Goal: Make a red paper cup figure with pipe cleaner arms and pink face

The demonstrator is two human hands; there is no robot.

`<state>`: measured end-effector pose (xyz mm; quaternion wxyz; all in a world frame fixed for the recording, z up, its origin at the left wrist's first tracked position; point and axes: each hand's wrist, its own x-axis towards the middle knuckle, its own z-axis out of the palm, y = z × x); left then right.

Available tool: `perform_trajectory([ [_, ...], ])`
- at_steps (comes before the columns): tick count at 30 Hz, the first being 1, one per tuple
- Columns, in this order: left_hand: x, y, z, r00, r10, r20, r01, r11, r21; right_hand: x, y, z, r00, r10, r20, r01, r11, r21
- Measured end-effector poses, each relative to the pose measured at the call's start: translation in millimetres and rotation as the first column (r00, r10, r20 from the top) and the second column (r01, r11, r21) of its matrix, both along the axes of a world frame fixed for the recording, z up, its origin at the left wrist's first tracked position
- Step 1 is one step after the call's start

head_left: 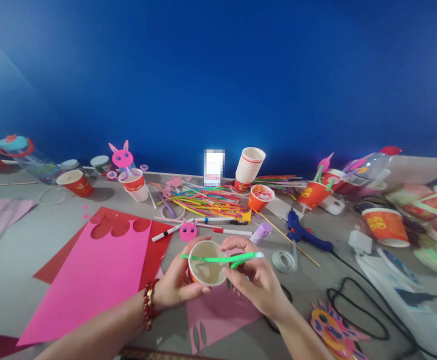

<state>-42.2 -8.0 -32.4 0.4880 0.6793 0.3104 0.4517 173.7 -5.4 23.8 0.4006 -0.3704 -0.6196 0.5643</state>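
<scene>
My left hand (174,285) grips an orange paper cup (206,264) from its left side, the open mouth facing up toward me. My right hand (254,277) pinches a green straw (222,259) that lies across the cup's rim, with its left end sticking out past the cup. A red bead bracelet (149,303) sits on my left wrist. Both hands hover just above pink paper (218,315) near the table's front edge.
Pink and red sheets (102,270) lie at left. A pile of coloured straws (203,202), marker pens (173,229), tape roll (283,260), blue glue gun (303,232) with black cable (357,310), and several paper cups (385,226) crowd the grey table.
</scene>
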Motion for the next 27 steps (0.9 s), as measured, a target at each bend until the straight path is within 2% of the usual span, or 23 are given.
perform_trajectory([
  [3,-3,0,-0.2,0.998,0.065,-0.006,-0.065,0.996,0.058,1,2,-4.1,0.998,-0.055,0.0,0.055,0.998,0.007],
  [5,-3,-1,2.3,0.997,0.058,0.042,-0.061,0.995,0.075,3,4,-6.5,0.995,-0.093,0.047,0.091,0.995,0.043],
  [9,-1,-2,6.9,0.995,-0.006,0.099,0.005,1.0,0.007,6,6,-5.3,0.988,-0.009,0.151,0.0,0.998,0.064],
  [12,-4,-2,3.2,0.995,0.085,0.057,-0.089,0.994,0.069,7,7,0.3,0.975,0.069,0.21,-0.095,0.989,0.116],
  [15,-9,-3,-4.1,0.98,0.198,0.003,-0.196,0.97,0.144,7,8,4.3,0.956,0.078,0.282,-0.132,0.975,0.18],
  [18,-11,-3,-8.0,0.972,0.232,-0.025,-0.226,0.964,0.139,7,9,4.1,0.954,0.065,0.294,-0.128,0.971,0.201],
  [21,-9,-2,-6.5,0.969,0.245,-0.028,-0.238,0.958,0.16,7,9,2.3,0.964,0.1,0.247,-0.141,0.978,0.152],
  [24,-6,-1,-2.5,0.969,0.244,-0.048,-0.233,0.959,0.162,8,10,1.8,0.982,0.074,0.176,-0.086,0.994,0.065],
  [27,-5,0,0.4,0.964,0.257,-0.074,-0.243,0.957,0.16,11,10,3.3,0.988,-0.048,0.149,0.038,0.997,0.069],
])
